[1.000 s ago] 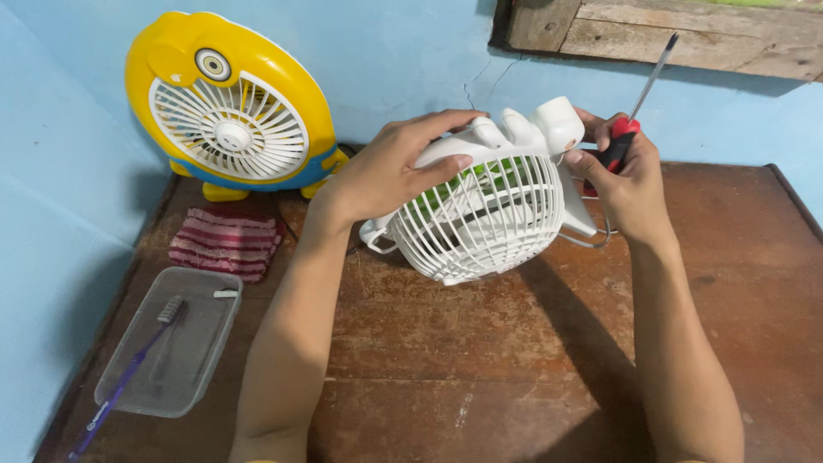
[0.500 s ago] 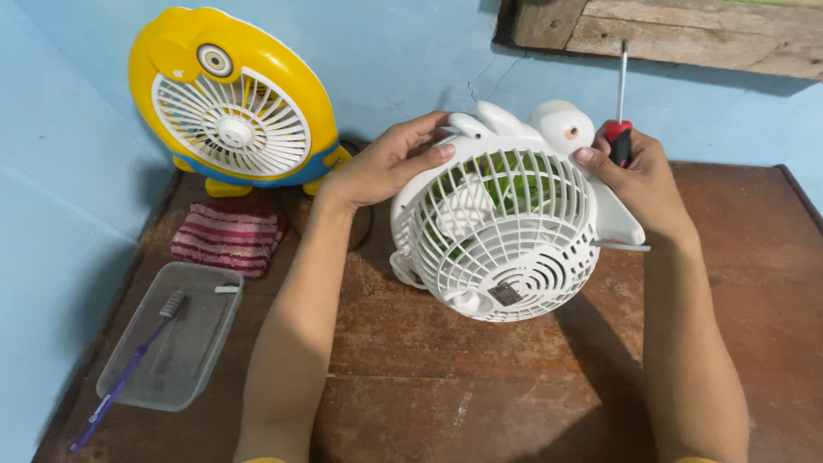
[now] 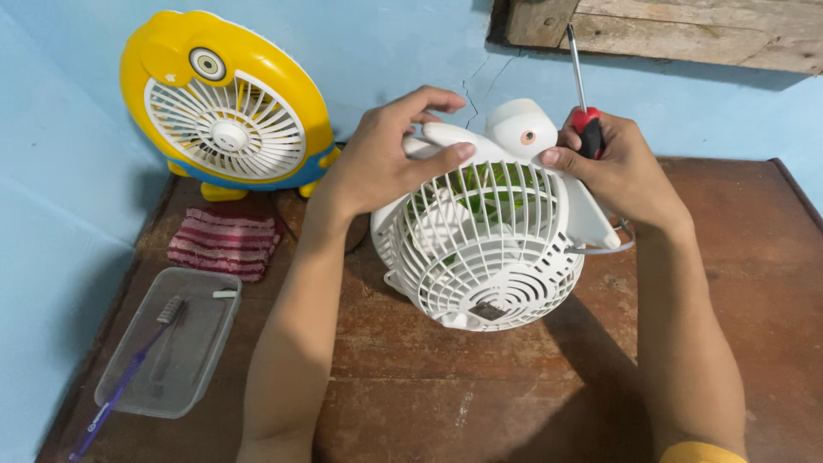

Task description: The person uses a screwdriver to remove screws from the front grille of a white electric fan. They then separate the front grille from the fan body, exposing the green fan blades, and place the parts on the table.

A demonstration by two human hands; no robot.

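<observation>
In the head view, a small white plastic fan with a round grille and rabbit-like ears point(image 3: 484, 249) is held up over the brown wooden table point(image 3: 514, 394), tilted so that its grille faces the camera. Green blades show behind the grille bars. The left hand point(image 3: 386, 163) lies on the upper left edge of the fan, its fingers spread and curved over the rim, the thumb pressing on the front near the ears. The right hand point(image 3: 613, 171) supports the upper right side; its fingers are wrapped tightly around the red and black handle of a screwdriver with a thin metal shaft point(image 3: 583, 111), which points up, while one fingertip touches the white shell beside a small round eye. A thin white cable leaves the fan on the right.

The fan looks light and stiff, but the thin grille bars may bend or crack, and the smooth shell is probably slippery. I judge the solid outer rim and the thick ears to be the safest places for holding it.

Well apart on the left stand a yellow and blue fan with a white grille point(image 3: 227, 103), a folded pink striped cloth point(image 3: 225, 242), and a clear plastic box point(image 3: 171, 343) with a purple toothbrush point(image 3: 129, 377) lying in it.
</observation>
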